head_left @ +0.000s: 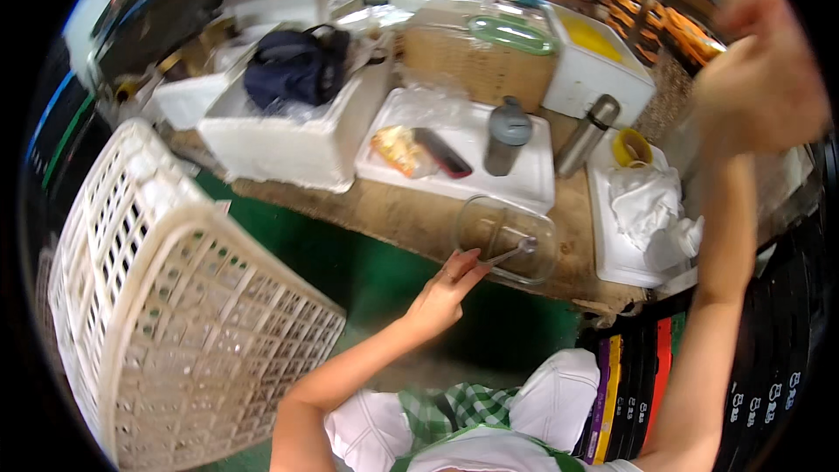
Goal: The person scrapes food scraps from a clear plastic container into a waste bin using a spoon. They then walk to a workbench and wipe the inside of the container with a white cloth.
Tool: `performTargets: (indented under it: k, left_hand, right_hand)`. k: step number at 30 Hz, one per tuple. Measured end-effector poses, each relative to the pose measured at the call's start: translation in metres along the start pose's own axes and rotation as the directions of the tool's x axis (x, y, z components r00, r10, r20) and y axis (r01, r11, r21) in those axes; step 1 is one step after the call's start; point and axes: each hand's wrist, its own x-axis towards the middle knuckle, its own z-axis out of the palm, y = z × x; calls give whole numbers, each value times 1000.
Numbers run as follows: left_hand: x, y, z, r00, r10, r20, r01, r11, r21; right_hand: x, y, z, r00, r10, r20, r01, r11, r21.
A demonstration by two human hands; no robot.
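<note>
My left hand (447,295) is at the near edge of the wooden table, its fingers pinched on the handle of a small pale spoon-like utensil (526,246). The utensil's head lies inside a see-through rectangular food container (544,267) with a divider across it. Those fingertips are by the container's near left rim. Raised high at the far right, my right hand (762,70) is smeared by motion. It is up off the table, and whether it holds anything does not show.
Behind the container, a white foam lid (516,190) carries a grey shaker bottle (509,138), a phone (442,152) and wrapped food (399,150). A steel thermos (587,135) stands beside it. At left are a foam box (288,149) and a large white plastic basket (201,332).
</note>
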Motion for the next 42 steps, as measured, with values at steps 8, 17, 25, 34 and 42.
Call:
performTargets:
  k: [8, 17, 25, 34, 42]
  left_hand:
    - [-40, 52, -36, 998, -41, -54, 38, 998, -47]
    - [-61, 18, -67, 958, -212, -196, 218, 976, 14]
    - [-46, 8, -50, 977, -201, -74, 196, 978, -71]
    - [-44, -6, -36, 979, -204, -21, 203, 978, -38]
    - [-49, -23, -36, 969, -245, 10, 245, 969, -35]
  right_hand:
    - [-242, -163, 140, -29, 342, 939, -823, 526, -217]
    - [-284, -223, 180, -132, 273, 953, -797, 542, -266]
    - [-348, -203, 185, -33, 420, 907, -927, 326, -184]
    - [-355, -192, 218, -177, 330, 927, -822, 469, -323]
    - [-351, -195, 227, -162, 144, 976, -845, 491, -213]
